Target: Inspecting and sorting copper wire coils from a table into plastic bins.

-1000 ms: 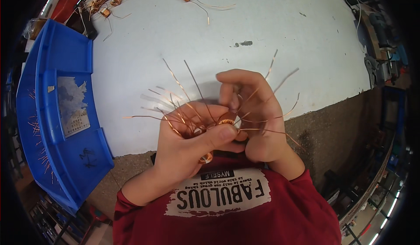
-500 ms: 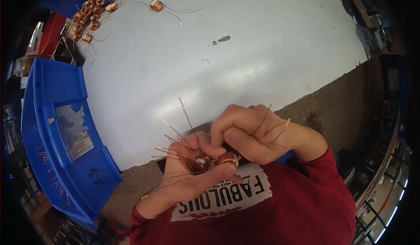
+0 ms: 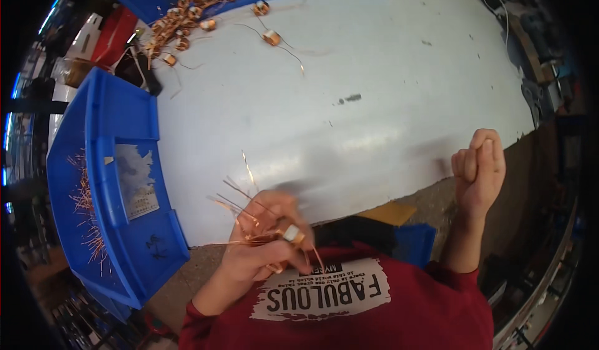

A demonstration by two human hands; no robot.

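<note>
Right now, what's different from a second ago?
The right hand let go and moved away to the right; it's curled shut, and I can't tell if anything is inside. The left hand still holds the held coils. The loose coils on the table and the left bin look unmoved.

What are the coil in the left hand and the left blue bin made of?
Coil in the left hand: probably copper wire, orange-brown with metallic glints; blurred white part unclear.
Left blue bin: likely molded plastic, smooth, slightly glossy, uniformly coloured.
</note>
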